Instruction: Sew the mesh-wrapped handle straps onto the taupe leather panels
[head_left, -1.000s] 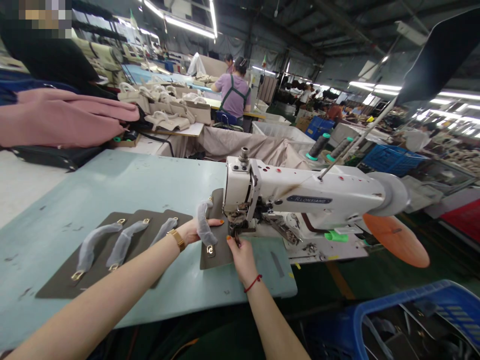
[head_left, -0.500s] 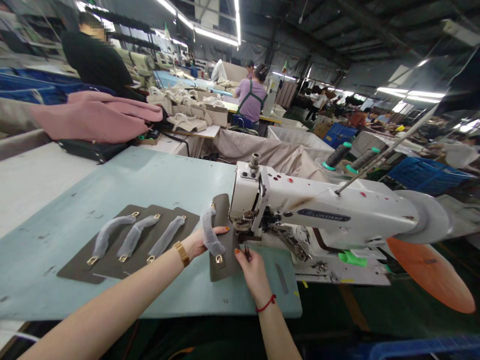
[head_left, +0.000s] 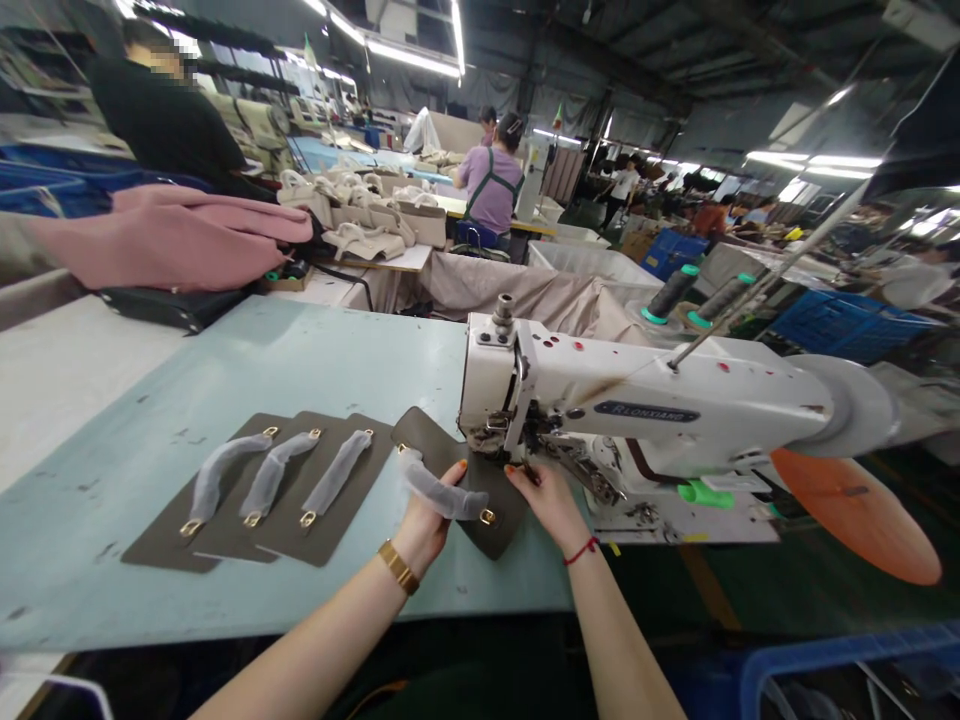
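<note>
A grey-brown leather panel (head_left: 495,535) lies tilted under the head of the sewing machine (head_left: 491,385). Across it runs a handle (head_left: 442,492) wrapped in translucent film, with gold hardware at both ends. My left hand (head_left: 431,515) grips the panel by its near edge, below the handle, thumb on top. At the panel's right edge, close to the needle area, my right hand (head_left: 551,500) has its thumb and fingers closed on it. A small dark tool tip (head_left: 530,468) shows between those fingers; the rest is hidden. The needle itself cannot be made out.
Several similar panels with wrapped handles (head_left: 337,490) overlap on the light-blue tabletop (head_left: 315,360) to the left. Pink material (head_left: 172,235) lies behind on a black case. Thread cones (head_left: 671,293) stand beyond the machine; a blue crate (head_left: 847,650) sits lower right. Co-workers sit farther back.
The panel has turned anticlockwise, its near end swinging right and its handle now slanting down to the right. My left hand has moved right and nearer; my right hand has moved right and slightly away.
</note>
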